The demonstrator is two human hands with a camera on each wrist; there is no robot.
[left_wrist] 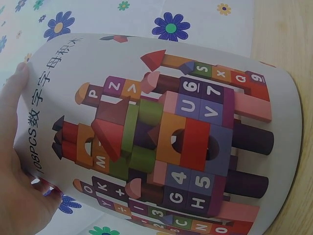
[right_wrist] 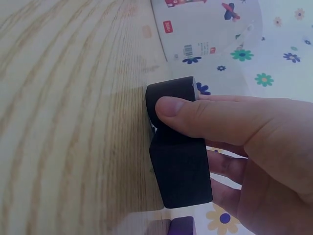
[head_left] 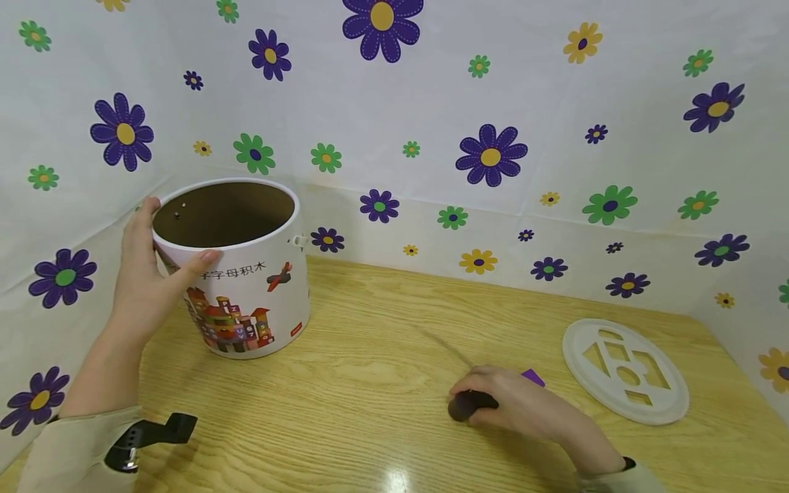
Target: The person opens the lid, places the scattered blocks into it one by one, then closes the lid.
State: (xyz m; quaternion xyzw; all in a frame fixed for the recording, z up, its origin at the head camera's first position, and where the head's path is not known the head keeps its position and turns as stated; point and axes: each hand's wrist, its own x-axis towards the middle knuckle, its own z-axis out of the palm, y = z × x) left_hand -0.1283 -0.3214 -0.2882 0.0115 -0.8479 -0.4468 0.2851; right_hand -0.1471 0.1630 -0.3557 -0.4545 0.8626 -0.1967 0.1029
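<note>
On the left in the head view, a white bucket (head_left: 290,287) printed with toy blocks and lettering stands upright without a lid. My left hand (head_left: 138,274) grips its near left side, thumb at the front just below the rim and fingers round the left side. Low over the table to the right, my right hand (head_left: 520,404) pinches a dark rounded block (head_left: 460,408). In the right wrist view the thumb lies across a dark cylinder (right_wrist: 171,88), with a dark angular block (right_wrist: 181,171) against it; whether they are joined is hidden. Behind that hand lies a purple block (head_left: 533,377).
To the right of the right hand, a round white lid (head_left: 585,370) with shaped cut-outs lies flat on the wooden table (head_left: 370,383). A flower-patterned white sheet (head_left: 419,123) rises behind the table and at both sides. The bucket stands near the left sheet.
</note>
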